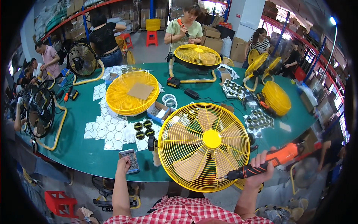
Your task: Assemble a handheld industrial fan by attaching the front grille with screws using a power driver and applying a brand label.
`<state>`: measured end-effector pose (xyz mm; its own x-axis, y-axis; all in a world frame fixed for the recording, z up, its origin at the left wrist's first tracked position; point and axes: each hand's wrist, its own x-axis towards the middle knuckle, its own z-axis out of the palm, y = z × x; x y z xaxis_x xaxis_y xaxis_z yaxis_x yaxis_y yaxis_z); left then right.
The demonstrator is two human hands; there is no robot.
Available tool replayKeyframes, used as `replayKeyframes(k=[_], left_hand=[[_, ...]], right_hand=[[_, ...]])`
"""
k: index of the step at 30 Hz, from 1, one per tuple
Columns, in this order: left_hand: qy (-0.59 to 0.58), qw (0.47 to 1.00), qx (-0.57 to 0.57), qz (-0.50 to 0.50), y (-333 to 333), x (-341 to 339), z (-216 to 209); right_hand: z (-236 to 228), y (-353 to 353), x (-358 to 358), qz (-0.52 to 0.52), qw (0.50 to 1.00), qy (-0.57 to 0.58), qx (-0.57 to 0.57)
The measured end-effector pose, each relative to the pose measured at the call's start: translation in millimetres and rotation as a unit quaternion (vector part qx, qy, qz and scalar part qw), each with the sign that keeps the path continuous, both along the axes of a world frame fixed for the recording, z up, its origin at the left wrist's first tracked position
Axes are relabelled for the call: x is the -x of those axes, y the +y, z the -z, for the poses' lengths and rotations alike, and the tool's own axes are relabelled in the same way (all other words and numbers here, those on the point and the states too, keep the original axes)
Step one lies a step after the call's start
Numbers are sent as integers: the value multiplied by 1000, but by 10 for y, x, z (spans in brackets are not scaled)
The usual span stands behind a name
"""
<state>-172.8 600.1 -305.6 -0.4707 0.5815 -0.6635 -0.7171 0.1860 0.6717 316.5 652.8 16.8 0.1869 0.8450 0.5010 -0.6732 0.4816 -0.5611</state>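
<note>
A fan with a yellow wire grille (212,139) stands on the green table right in front of me, its blades showing through the wires. My right hand (260,171) is wrapped round an orange and black electric screwdriver (286,154), whose bit points left at the lower right part of the grille. Whether the tip touches the wires I cannot tell. My left hand (123,164) is at the small box of screws (134,170) near the table's front edge. Its fingers are closed together over the box's left side, and what they hold is too small to make out.
Stacked yellow grilles (126,84) with a cardboard piece on top lie behind the left hand. White sticker sheets (113,136), black round badges (144,128) and tape rolls (169,100) surround them. Across the table a co-worker (190,30) holds a screwdriver above another fan (197,56).
</note>
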Motion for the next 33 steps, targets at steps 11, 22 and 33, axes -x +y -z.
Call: replayKeyframes(k=[11,22,33], left_hand=[[50,994,75,60,44,-30,2],[19,991,124,43,161,164,237],[-141,960,-214,-110,-283,-600,-861]], right_hand=[[-113,-45,-28,-7,1000,-20,-2],[-184,-175,-400,-11,999,-40,6],[-382,-209,-831,55,994,-35,85]])
